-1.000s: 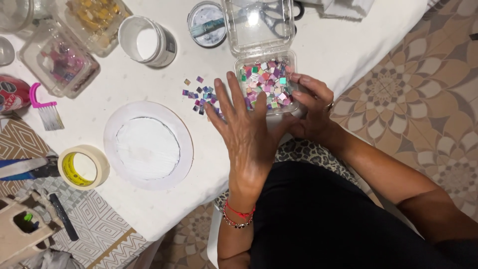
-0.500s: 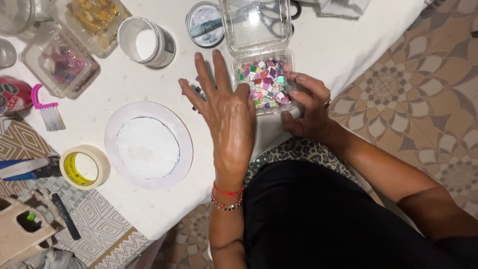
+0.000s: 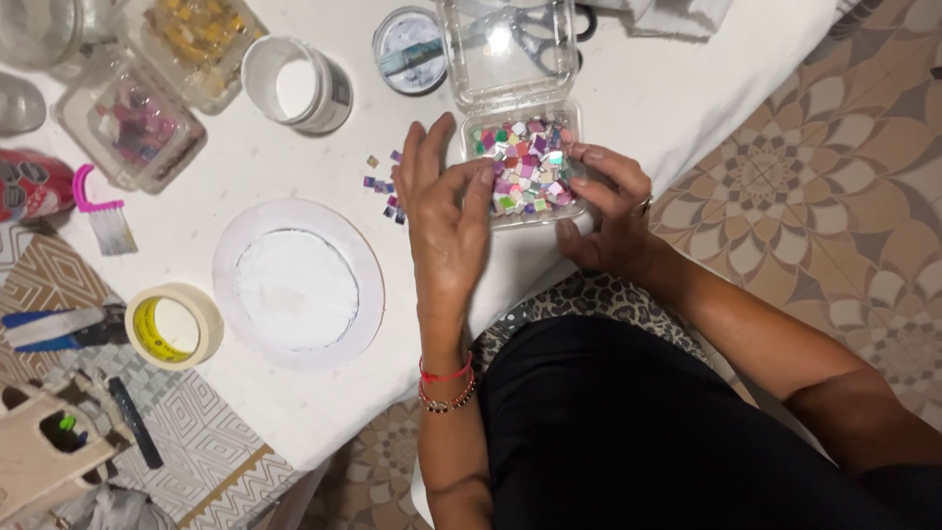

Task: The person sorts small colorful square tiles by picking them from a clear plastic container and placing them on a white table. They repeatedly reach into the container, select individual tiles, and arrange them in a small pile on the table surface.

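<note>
From the head view, a white surface (image 3: 677,88) runs slantwise across the frame, its near edge cutting from lower left up to the right; beyond that edge lies patterned floor tile (image 3: 814,216) in tan with flower shapes. At lower left a geometric patterned mat (image 3: 211,442) shows beneath the edge.

A clear hinged plastic box (image 3: 525,211), lid thrown back, sits close to the near edge, filled with small coloured mosaic tiles (image 3: 530,162). The right hand (image 3: 608,211) cups the box's right side, its grip curled against the wall and rim. The left hand (image 3: 446,221) lies just left of the box, fingertips pressed together over the tiles at the box's left rim; whether a tile is pinched I cannot tell. A few loose tiles (image 3: 385,186) lie scattered beside that hand.

Left of the hands sits a white round disc (image 3: 297,285), then a tape roll (image 3: 175,326) at the edge. Bare white room stays open between disc and the containers at the far side.
</note>
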